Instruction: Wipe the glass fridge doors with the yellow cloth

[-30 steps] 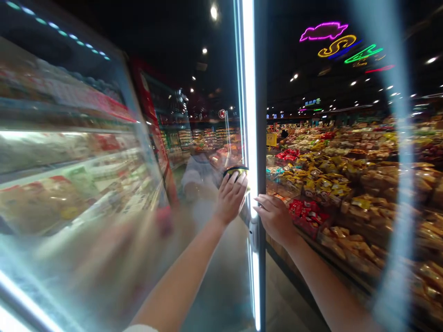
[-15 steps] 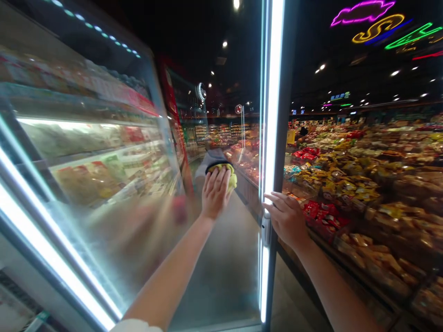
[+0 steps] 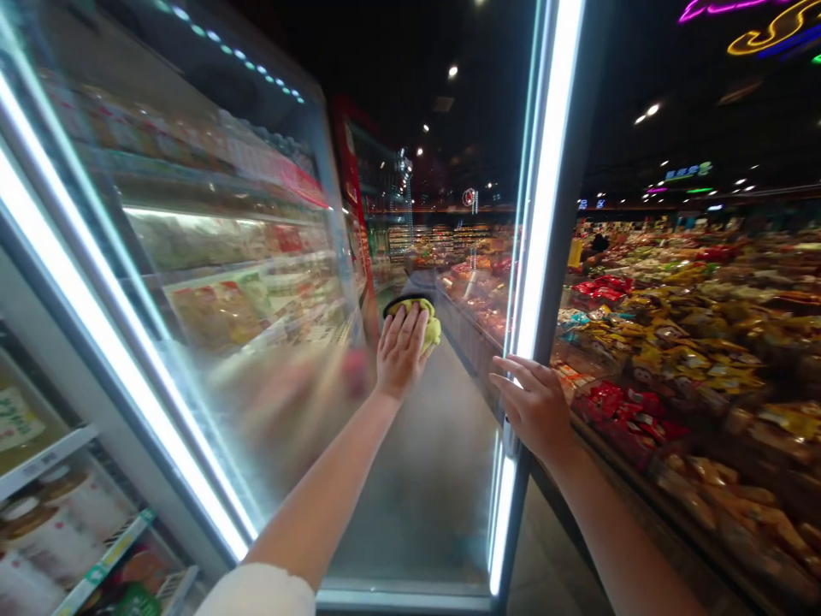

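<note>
My left hand (image 3: pixel 401 352) presses a folded yellow-green cloth (image 3: pixel 434 330) flat against the glass door (image 3: pixel 410 479), fingers together over it. A dark edge shows along the top of the cloth. The lower glass looks hazy, while the upper part is clearer. My right hand (image 3: pixel 535 406) grips the lit door frame (image 3: pixel 550 197) at its outer edge, fingers bent round onto the inner side. It partly covers a small fitting on the frame; its thumb is hidden.
Left of the door are shelves with jars (image 3: pixel 83 513). Through the glass show another stocked cooler (image 3: pixel 224 239) and a red cabinet (image 3: pixel 352 171). Bins of packaged snacks (image 3: pixel 680 342) line the right side. A strip of floor (image 3: pixel 558 547) runs below the right arm.
The view has swung left, so the door frame and snack bins sit farther right and more jars show at lower left. Both hands keep their holds; the cloth stays on the glass.
</note>
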Demonstrator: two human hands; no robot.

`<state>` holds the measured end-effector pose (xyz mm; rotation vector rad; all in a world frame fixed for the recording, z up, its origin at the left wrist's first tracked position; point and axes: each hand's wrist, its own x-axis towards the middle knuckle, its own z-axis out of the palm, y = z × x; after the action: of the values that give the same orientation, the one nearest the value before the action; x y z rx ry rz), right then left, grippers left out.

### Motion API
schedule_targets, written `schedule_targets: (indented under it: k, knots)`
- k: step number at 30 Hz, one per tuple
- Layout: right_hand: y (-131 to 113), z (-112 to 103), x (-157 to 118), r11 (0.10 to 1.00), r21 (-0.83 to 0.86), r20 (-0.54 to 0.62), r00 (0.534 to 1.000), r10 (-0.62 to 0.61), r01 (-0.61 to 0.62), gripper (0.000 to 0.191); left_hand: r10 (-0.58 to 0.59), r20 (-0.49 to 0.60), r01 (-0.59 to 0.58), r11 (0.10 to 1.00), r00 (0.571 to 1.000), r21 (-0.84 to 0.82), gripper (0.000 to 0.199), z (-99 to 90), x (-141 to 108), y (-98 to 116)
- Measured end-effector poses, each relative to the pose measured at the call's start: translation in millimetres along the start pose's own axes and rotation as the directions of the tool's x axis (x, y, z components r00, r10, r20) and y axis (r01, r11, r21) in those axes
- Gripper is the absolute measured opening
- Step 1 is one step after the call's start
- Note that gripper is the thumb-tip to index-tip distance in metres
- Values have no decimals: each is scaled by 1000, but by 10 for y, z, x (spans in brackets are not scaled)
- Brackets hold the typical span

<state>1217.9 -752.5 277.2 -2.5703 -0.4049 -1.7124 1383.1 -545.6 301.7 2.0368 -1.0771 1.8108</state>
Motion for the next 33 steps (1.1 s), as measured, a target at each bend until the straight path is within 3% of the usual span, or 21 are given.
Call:
schedule_targets:
  k: [2,4,6,8,11,14,18,22,25,27,30,33]
  knots:
    - [1,24,-35,1000,16,12,1000,23,-23,30,-21,26,20,1000,999,7,71,-25,-207,31]
    - [-29,61,-26,999,43,34,999,28,-29,32,48,97,-47,999,994,-14,68,-22,-326,122]
    - [-82,100,24,997,69,56,998,13,-17,32,134,159,-129,991,978,-45,65,-13,-308,160]
    - [-134,133,83,996,85,65,998,-5,0,30,164,169,-157,986,972,-52,64,-27,-214,70]
    - [-182,177,115,994,105,51,999,-10,4,29,66,98,-68,998,993,17,65,-115,-178,-240]
    - [-219,247,76,992,126,32,999,10,-14,31,-75,18,73,992,997,105,70,-211,-409,-449]
    - [-349,378,94,990,142,38,999,21,-26,34,-97,29,95,992,995,80,70,-208,-717,-299]
    - [-524,471,300,988,155,38,999,9,-14,38,-143,19,142,989,990,36,70,-154,-570,-194]
    - [-607,509,457,987,158,15,1000,18,-20,37,-50,12,49,998,999,33,72,-206,-408,-467]
    - [-644,535,500,987,155,2,999,40,-40,36,-23,4,23,999,1000,49,73,-282,-435,-738]
    - [-715,602,475,985,148,-11,996,86,-84,38,-78,-36,81,993,996,88,74,-387,-686,-1039]
    - [-848,715,443,983,134,-15,992,128,-125,42,-51,-35,54,993,998,101,72,-423,-943,-1101]
